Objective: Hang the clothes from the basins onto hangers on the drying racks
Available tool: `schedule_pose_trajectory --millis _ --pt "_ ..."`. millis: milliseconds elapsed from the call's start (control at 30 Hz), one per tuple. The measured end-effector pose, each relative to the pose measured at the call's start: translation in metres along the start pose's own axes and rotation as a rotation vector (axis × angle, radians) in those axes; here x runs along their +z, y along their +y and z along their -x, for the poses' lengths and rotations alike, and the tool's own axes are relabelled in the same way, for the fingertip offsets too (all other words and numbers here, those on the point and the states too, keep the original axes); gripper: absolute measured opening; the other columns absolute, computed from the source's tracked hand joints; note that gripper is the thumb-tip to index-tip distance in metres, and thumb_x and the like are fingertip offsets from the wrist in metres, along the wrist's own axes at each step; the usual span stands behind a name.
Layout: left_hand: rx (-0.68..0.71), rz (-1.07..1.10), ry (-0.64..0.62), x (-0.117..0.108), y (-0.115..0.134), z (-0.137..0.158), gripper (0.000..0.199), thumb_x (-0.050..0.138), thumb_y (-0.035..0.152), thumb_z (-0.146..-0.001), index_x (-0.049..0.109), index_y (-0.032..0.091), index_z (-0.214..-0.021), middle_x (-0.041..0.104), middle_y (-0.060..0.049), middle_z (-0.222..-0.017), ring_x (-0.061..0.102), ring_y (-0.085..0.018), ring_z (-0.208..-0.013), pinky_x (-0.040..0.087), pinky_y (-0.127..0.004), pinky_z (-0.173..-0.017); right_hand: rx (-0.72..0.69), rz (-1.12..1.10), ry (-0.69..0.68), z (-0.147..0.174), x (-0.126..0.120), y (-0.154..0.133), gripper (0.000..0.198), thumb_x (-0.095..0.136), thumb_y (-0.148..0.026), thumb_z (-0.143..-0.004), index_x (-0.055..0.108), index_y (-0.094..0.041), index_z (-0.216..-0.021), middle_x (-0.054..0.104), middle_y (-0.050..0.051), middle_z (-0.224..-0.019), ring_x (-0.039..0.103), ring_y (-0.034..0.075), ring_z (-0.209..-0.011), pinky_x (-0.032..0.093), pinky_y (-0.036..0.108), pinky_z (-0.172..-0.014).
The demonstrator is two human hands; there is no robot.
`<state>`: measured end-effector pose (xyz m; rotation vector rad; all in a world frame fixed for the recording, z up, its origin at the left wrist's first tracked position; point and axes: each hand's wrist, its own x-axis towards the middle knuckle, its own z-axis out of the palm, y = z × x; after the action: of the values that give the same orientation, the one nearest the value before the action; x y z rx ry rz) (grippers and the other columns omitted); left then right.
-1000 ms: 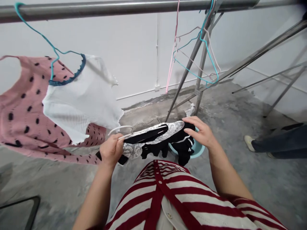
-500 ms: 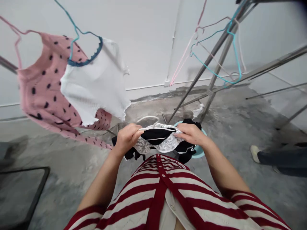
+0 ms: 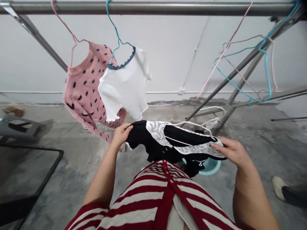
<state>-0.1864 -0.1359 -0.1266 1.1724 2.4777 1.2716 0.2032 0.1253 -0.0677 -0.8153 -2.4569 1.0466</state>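
Stretched between my hands in front of my body is a black top [image 3: 160, 150] with a white lace collar [image 3: 155, 131]. My left hand [image 3: 122, 135] pinches its shoulder at the left end. With fingers closed, my right hand [image 3: 232, 149] grips the lace edge at the other end. A white hanger [image 3: 192, 124] sits inside the neck opening, its hook pointing up and to the right. Part of the hanger is hidden within the cloth.
A metal rail [image 3: 168, 9] crosses overhead, holding a pink spotted sweater [image 3: 83, 83] and a white short-sleeved top [image 3: 127, 83]. Blue hangers [image 3: 268, 76] and pink hangers hang at the right. Below the black top stands a light-blue basin [image 3: 211, 166]. Someone's shoe [image 3: 278, 187] shows far right.
My hands have spread apart, the right one moving right, and the black top is now pulled out wide. The view has tilted up, bringing the rail into sight.
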Motion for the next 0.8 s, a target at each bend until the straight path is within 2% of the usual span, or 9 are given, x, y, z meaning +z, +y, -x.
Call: schedule_pose_trajectory --millis 100,167,267,367,467,533,600,700,800 --pt "0.188 -0.165 0.108 0.016 0.018 -0.001 0.03 0.046 0.033 -0.087 0.066 0.016 -0.101 0.065 -0.009 -0.103 0.057 -0.022 -0.103 0.044 -0.038 -0.095 0.101 -0.038 -0.031 0.0 0.009 -0.005 0.033 0.064 -0.049 -0.073 0.066 -0.016 -0.07 0.061 0.002 -0.064 0.054 0.014 -0.06 0.043 0.024 -0.055" --pt "0.313 -0.183 0.167 0.033 0.036 -0.001 0.032 0.045 0.032 -0.089 0.061 0.017 -0.112 0.06 -0.012 -0.118 0.051 -0.022 -0.115 0.04 -0.04 -0.102 0.149 -0.078 -0.038 -0.001 0.017 -0.011 0.036 0.065 -0.051 -0.072 0.066 -0.016 -0.07 0.061 0.002 -0.065 0.054 0.014 -0.06 0.042 0.023 -0.054" --pt "0.448 -0.168 0.051 0.062 0.062 0.002 0.039 0.047 0.034 -0.089 0.053 0.019 -0.125 0.053 -0.012 -0.131 0.044 -0.024 -0.127 0.035 -0.043 -0.108 0.209 -0.154 -0.055 0.002 0.035 -0.016 0.037 0.065 -0.052 -0.071 0.065 -0.015 -0.067 0.06 0.001 -0.063 0.051 0.012 -0.058 0.04 0.022 -0.051" --pt "0.491 -0.147 -0.079 0.088 0.072 0.007 0.052 0.05 0.035 -0.088 0.041 0.015 -0.135 0.044 -0.015 -0.141 0.032 -0.028 -0.137 0.03 -0.048 -0.112 0.296 -0.248 -0.03 0.008 0.059 -0.014 0.037 0.068 -0.052 -0.068 0.063 -0.016 -0.064 0.059 0.0 -0.061 0.051 0.012 -0.059 0.04 0.022 -0.051" --pt "0.439 -0.104 -0.096 0.102 0.062 0.016 0.05 0.049 0.032 -0.088 0.042 0.016 -0.135 0.038 -0.015 -0.146 0.028 -0.028 -0.139 0.03 -0.048 -0.112 0.417 -0.527 -0.041 0.012 0.084 -0.014 0.037 0.071 -0.051 -0.066 0.064 -0.015 -0.071 0.063 0.001 -0.065 0.055 0.013 -0.061 0.043 0.024 -0.056" --pt "0.367 -0.071 -0.147 0.106 0.048 0.026 0.044 0.049 0.029 -0.087 0.049 0.016 -0.129 0.043 -0.015 -0.142 0.036 -0.027 -0.134 0.035 -0.048 -0.109 0.465 -0.757 -0.091 0.008 0.094 -0.023 0.036 0.073 -0.048 -0.065 0.065 -0.016 -0.08 0.066 0.002 -0.07 0.059 0.015 -0.063 0.046 0.026 -0.061" --pt "0.289 -0.044 -0.245 0.108 0.032 0.039 0.037 0.05 0.027 -0.086 0.057 0.016 -0.121 0.052 -0.016 -0.134 0.048 -0.026 -0.126 0.042 -0.046 -0.104 0.456 -0.894 -0.112 -0.003 0.097 -0.038 0.035 0.076 -0.044 -0.063 0.066 -0.017 -0.083 0.068 0.002 -0.072 0.061 0.016 -0.064 0.047 0.028 -0.064" --pt "0.231 -0.032 -0.352 0.106 0.009 0.06 0.03 0.053 0.026 -0.083 0.064 0.017 -0.11 0.061 -0.016 -0.123 0.058 -0.025 -0.115 0.049 -0.043 -0.097 0.383 -0.953 -0.068 -0.029 0.094 -0.068 0.034 0.079 -0.039 -0.058 0.066 -0.018 -0.081 0.069 0.001 -0.07 0.062 0.015 -0.062 0.047 0.026 -0.062" --pt "0.199 -0.032 -0.311 0.096 -0.009 0.075 0.029 0.053 0.027 -0.082 0.065 0.017 -0.107 0.063 -0.016 -0.121 0.06 -0.025 -0.113 0.051 -0.042 -0.094 0.317 -0.939 0.0 -0.059 0.09 -0.097 0.034 0.078 -0.039 -0.058 0.065 -0.018 -0.082 0.069 0.001 -0.07 0.063 0.016 -0.062 0.048 0.026 -0.06"
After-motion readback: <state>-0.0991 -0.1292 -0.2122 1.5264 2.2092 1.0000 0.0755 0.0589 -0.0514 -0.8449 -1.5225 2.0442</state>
